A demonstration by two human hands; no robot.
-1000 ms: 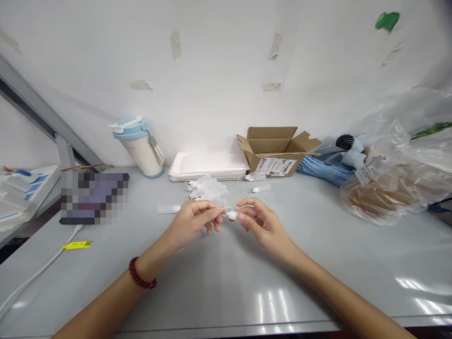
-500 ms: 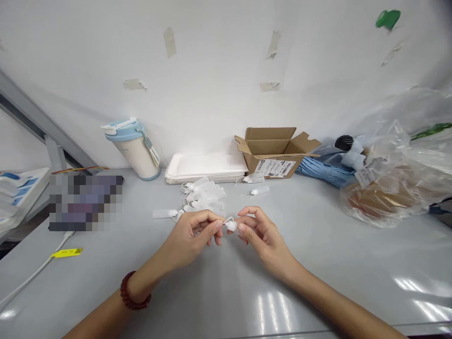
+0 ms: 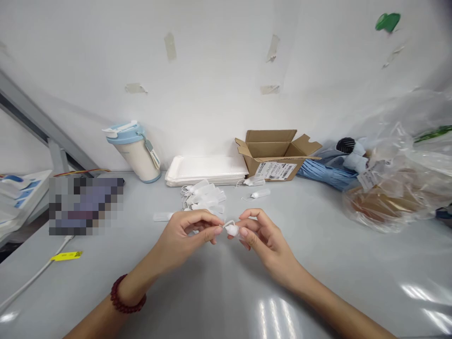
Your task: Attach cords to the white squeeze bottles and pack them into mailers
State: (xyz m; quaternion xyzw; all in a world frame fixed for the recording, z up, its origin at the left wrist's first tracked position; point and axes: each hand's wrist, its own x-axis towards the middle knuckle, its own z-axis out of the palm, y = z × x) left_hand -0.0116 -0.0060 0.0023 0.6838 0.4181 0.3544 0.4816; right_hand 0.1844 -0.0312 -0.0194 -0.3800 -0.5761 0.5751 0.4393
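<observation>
My left hand [image 3: 187,238] and my right hand [image 3: 264,241] meet at the fingertips over the grey table. Between them is a small white plastic capsule [image 3: 232,230] with a thin white cord loop [image 3: 229,223]. My right thumb and fingers pinch the capsule, and my left fingertips seem to pinch the cord. A dark red bead bracelet [image 3: 125,295] circles my left wrist. Behind my hands lies a heap of small translucent plastic vials with cords [image 3: 202,197]. One more vial [image 3: 162,216] lies partly behind my left hand.
Separate vials [image 3: 260,193] lie near a cardboard box [image 3: 277,160]. White trays [image 3: 205,170] are stacked by a tilted cream tumbler [image 3: 136,153]. A clear plastic bag [image 3: 384,183] sits at right, a pixelated object [image 3: 84,205] at left, and a white cable [image 3: 35,278] runs front left.
The whole scene sits slightly lower in the picture. My hands stay together on the capsule, and the cord now forms a short loop above it instead of trailing over my right fingers.
</observation>
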